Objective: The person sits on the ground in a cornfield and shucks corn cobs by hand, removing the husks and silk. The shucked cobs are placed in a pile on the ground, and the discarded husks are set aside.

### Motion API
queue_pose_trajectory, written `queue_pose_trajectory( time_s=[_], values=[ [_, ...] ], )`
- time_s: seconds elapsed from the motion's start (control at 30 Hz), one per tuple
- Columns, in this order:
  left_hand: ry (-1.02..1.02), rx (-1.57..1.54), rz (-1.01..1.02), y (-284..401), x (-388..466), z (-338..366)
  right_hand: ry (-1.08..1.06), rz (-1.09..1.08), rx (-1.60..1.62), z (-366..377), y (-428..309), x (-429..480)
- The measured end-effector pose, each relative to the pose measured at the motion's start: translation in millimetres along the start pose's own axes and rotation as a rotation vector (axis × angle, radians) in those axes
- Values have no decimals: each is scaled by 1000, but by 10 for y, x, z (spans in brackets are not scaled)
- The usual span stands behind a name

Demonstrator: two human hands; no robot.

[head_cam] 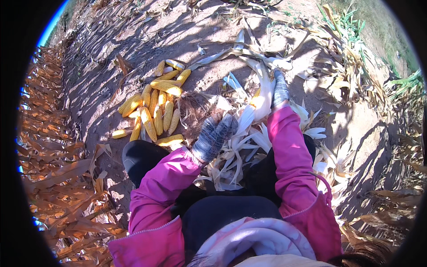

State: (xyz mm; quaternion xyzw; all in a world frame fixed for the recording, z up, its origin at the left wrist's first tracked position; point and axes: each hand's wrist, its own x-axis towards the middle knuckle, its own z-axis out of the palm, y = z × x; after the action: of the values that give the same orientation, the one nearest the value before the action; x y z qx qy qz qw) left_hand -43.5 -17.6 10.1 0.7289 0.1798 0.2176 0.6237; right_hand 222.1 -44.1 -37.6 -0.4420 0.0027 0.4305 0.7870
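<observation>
My left hand [215, 135], in a grey knitted glove, is closed at the edge of a heap of pale husks, with corn silk at its fingertips; what it grips, if anything, is hidden. My right hand [280, 88], gloved too, lies along the right side of a corn ear in pale husk [263, 95]. A strip of yellow kernels shows on that ear's left side. To the left lies a pile of husked yellow corn cobs [160, 103]. Loose husks [230, 163] lie between my legs.
Dry corn stalks and leaves [360, 70] stretch along the right, with some green blades. Another husk pile [333, 160] lies beside my right knee. Standing dry corn [53, 173] fills the left edge. A long dry stalk with leaves [227, 53] crosses the soil ahead.
</observation>
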Motion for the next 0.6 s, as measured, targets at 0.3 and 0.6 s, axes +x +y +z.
queue_pose_trajectory(
  time_s=[0.3, 0.6],
  values=[
    [-91, -734, -36, -113, 291, -584, -134, -80, 140, -65, -22, 142],
    [-37, -201, -264, -163, 342, -371, -252, -450, -406, 244, 508, -296]
  ],
)
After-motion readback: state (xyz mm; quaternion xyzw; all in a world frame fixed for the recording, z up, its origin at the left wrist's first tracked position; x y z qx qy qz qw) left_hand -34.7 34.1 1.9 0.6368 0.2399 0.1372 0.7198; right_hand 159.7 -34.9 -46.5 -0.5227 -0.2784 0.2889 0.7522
